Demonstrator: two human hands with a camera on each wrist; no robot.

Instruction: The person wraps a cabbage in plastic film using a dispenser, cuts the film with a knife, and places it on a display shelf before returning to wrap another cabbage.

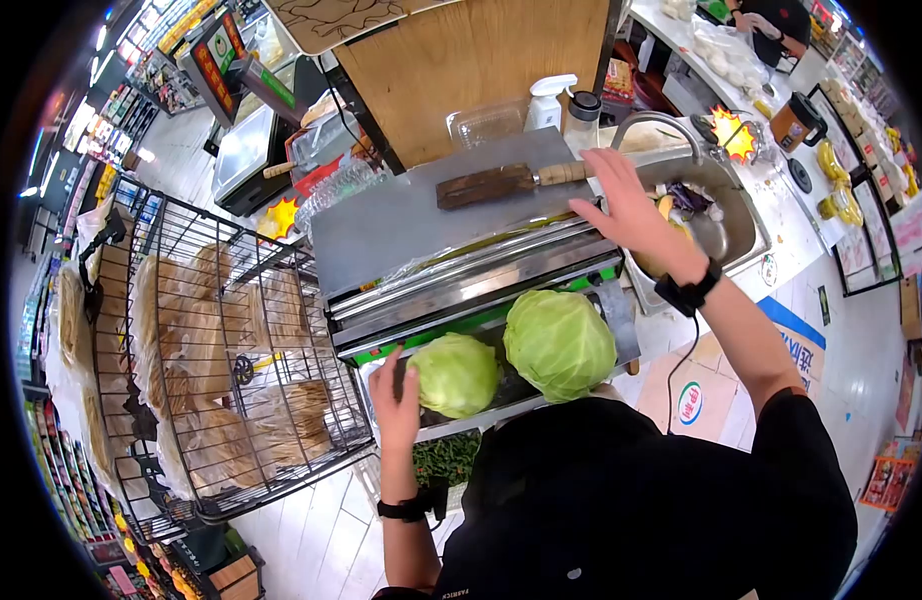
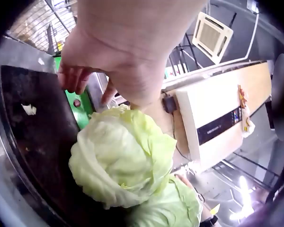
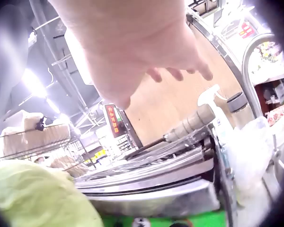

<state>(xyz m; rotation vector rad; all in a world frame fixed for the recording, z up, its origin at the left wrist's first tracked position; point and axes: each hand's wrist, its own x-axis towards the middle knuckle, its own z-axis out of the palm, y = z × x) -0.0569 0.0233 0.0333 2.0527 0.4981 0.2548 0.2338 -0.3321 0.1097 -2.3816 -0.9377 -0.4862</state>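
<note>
Two pale green cabbages sit side by side on a dark surface at the front of a film-wrapping machine [image 1: 461, 300]. The left cabbage [image 1: 457, 375] is smaller than the right cabbage [image 1: 561, 345]. My left hand [image 1: 393, 400] is beside the left cabbage, its fingers loosely bent over the machine's green front edge in the left wrist view. Across the grey top plate [image 1: 371, 235] lies a cleaver [image 1: 486, 187] with a brown-stained blade and a wooden handle [image 3: 191, 124]. Close to the handle's end, my right hand [image 1: 631, 215] hovers with fingers extended, holding nothing.
To the right is a metal sink [image 1: 746, 235] with vegetable scraps in it. A white spray bottle [image 1: 546, 105] and a dark-lidded jar [image 1: 583, 118] stand behind the plate. On the left, a wire cart [image 1: 221, 440] holds bagged dry goods. A wooden panel [image 1: 471, 80] rises behind.
</note>
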